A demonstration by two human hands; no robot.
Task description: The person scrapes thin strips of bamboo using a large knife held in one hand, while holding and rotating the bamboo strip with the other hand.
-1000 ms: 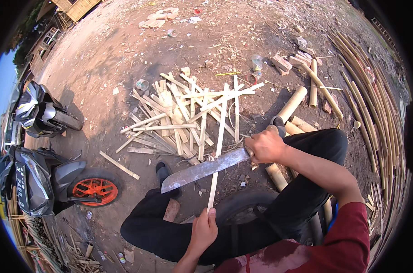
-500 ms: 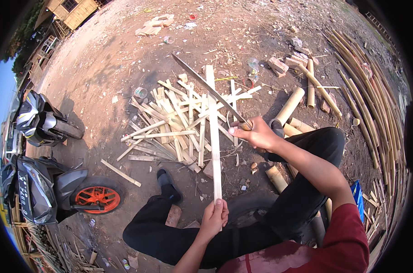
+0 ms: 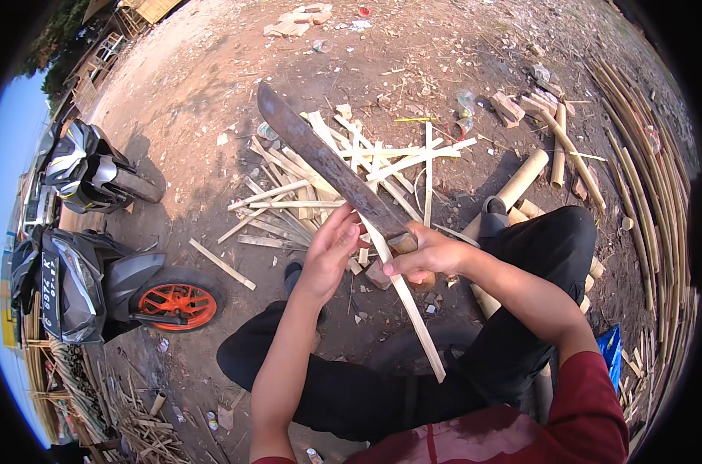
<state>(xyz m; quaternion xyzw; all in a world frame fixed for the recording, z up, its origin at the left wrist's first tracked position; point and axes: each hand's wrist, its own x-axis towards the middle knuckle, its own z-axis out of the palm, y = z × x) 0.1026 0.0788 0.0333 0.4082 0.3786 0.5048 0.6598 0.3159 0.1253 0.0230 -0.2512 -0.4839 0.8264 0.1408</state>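
Observation:
My right hand (image 3: pixel 424 254) grips a machete by its wooden handle (image 3: pixel 402 243). Its long, dark, stained blade (image 3: pixel 312 147) slants up to the left. Under my right thumb a pale split bamboo strip (image 3: pixel 413 309) is pinched against the handle side, its lower end hanging over my lap. The blade crosses in front of the strip's upper part. My left hand (image 3: pixel 333 251) is raised beside the strip and below the blade, fingers loosely stretched; whether they touch the strip is hard to tell. Beyond both hands lies a heap of cut bamboo strips (image 3: pixel 289 189).
Two parked motorbikes stand at left, the nearer with an orange wheel (image 3: pixel 177 307). Bamboo pole pieces (image 3: pixel 521 178) and bricks (image 3: pixel 508 110) lie to the right, with long bamboo poles (image 3: pixel 633 170) farther right. A blue bag (image 3: pixel 610 352) is near my right elbow.
My left hand has left the strip's lower end and risen toward the blade. The strip now tilts, held under my right thumb. The machete blade has turned its broad face into view.

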